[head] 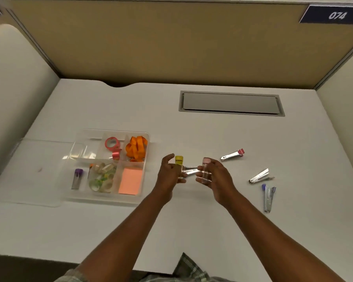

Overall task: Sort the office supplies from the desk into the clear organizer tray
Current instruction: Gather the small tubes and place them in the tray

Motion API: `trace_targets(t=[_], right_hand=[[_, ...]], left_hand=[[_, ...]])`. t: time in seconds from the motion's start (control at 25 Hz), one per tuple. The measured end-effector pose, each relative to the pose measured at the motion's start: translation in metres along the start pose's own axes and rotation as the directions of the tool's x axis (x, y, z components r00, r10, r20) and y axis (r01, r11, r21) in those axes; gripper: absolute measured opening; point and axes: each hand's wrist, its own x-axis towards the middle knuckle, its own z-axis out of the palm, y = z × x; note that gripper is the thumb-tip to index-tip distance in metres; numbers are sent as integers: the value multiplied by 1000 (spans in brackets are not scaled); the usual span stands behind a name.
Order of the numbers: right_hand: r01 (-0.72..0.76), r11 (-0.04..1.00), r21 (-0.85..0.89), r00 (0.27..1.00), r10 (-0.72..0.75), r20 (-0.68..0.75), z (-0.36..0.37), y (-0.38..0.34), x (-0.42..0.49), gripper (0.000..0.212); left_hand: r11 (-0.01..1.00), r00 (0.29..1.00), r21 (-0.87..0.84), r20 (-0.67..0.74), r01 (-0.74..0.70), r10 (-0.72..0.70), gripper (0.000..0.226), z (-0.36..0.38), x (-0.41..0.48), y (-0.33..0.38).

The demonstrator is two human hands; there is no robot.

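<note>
- The left hand [170,173] is gripping a yellow-capped vial [179,162], fingers closed around it, right of the organizer tray [110,200].
- The right hand [216,176] is pinching a pink-capped vial [206,168] above the counter [192,231].
- Both are looking light, stiff, slippery; hold mid-body.

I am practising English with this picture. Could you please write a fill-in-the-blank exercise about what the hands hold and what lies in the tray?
1. The left hand holds a small clear tube with a ____ cap.
2. The right hand holds a clear tube whose cap is ____.
3. In the clear organizer tray, the orange ribbon lies in the far ____ compartment.
4. The number of staplers lying on the desk to the right of the hands is ____.

Missing words: yellow; pink; right; three
</note>
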Motion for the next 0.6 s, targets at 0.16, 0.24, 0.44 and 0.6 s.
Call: trace_targets(t=[0.16, 0.24, 0.44, 0.6], right_hand=[[-78, 995, -56, 986, 85, 142, 80, 23, -12, 21], [-96, 987, -127, 975, 120, 189, 122, 35, -18, 20], [-126, 959, -254, 925, 206, 319, 217, 61, -29, 18], [-112, 941, -321, 897, 234, 375, 286, 79, -31, 18]], left_hand=[[979, 994, -174, 26, 109, -106, 27, -66, -17, 5], [987, 997, -146, 5, 75, -75, 27, -104, -24, 6], [999, 993, -50, -120, 4, -10, 30, -197, -38, 12], [998, 967, -56, -250, 29, -42, 37, -258, -38, 18]])
